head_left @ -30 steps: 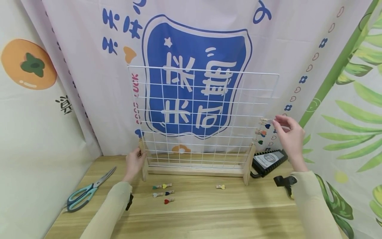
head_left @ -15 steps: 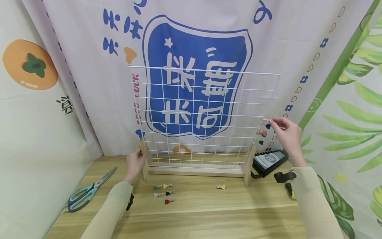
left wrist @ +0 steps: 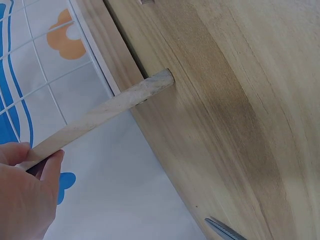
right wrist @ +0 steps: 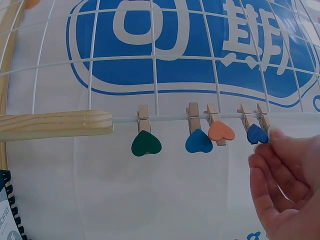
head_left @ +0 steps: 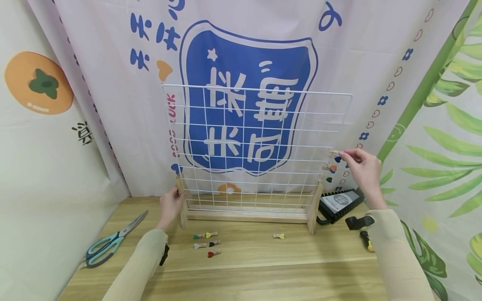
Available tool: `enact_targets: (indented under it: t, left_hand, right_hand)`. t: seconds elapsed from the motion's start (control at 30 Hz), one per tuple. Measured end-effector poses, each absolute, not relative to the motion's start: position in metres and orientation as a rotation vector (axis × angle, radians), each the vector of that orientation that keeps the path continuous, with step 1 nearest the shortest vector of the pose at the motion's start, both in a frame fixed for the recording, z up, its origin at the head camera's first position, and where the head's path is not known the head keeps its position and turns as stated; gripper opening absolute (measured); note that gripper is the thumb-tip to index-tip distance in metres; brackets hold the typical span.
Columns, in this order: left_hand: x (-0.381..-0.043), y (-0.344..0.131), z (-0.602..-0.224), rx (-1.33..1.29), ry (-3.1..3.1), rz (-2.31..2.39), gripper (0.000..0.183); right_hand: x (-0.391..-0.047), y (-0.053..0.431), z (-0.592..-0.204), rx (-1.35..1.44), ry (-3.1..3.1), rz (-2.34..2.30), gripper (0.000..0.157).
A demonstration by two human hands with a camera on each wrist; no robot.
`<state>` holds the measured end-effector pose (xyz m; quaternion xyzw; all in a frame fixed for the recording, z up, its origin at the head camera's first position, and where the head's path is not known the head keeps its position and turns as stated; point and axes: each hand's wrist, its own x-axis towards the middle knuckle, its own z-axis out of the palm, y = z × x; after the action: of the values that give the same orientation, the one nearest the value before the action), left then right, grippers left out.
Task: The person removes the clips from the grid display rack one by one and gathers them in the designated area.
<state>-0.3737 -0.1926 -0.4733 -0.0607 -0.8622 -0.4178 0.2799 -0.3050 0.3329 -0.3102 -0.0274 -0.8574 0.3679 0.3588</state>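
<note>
A white wire grid (head_left: 263, 145) stands in a wooden stand (head_left: 246, 215) on the table. My left hand (head_left: 170, 207) grips the stand's left upright; in the left wrist view, thumb and fingers pinch that wooden bar (left wrist: 100, 116) near its top. At the grid's right edge, my right hand (head_left: 364, 173) pinches a small wooden clothespin (right wrist: 262, 114), its end covered by the thumb. Other clothespins hang on the same edge wire, with a dark blue heart (right wrist: 257, 134), an orange heart (right wrist: 221, 131), a blue heart (right wrist: 199, 141) and a green heart (right wrist: 146, 144).
Several heart clothespins lie before the stand, including a red one (head_left: 213, 253); a yellow one (head_left: 279, 236) lies apart, to the right. Scissors (head_left: 113, 242) lie at left. A black case (head_left: 340, 204) and a black-and-yellow tool (head_left: 366, 241) are at right. Printed cloth (head_left: 147, 125) hangs behind.
My right hand has moved slightly left, its thumb now further over the clothespin at the grid's edge. The left hand keeps its grip on the upright.
</note>
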Motion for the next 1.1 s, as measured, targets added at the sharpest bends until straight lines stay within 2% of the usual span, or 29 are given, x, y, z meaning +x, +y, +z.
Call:
enact_targets:
  t: [0.63, 0.87, 1.1]
  left_hand:
    - [-0.373, -0.191, -0.473, -0.147, -2.328, -1.137, 0.009]
    - [-0.373, -0.193, -0.473, -0.138, -2.325, -1.153, 0.007]
    - [-0.375, -0.193, -0.473, -0.135, -2.336, -1.16, 0.011]
  right_hand:
    - [-0.283, 0.343, -0.314, -0.094, -2.17, 1.079, 0.037]
    - [-0.265, 0.338, -0.331, -0.059, -2.221, 1.097, 0.038]
    - [-0.254, 0.326, -0.366, -0.009, -2.255, 1.055, 0.028]
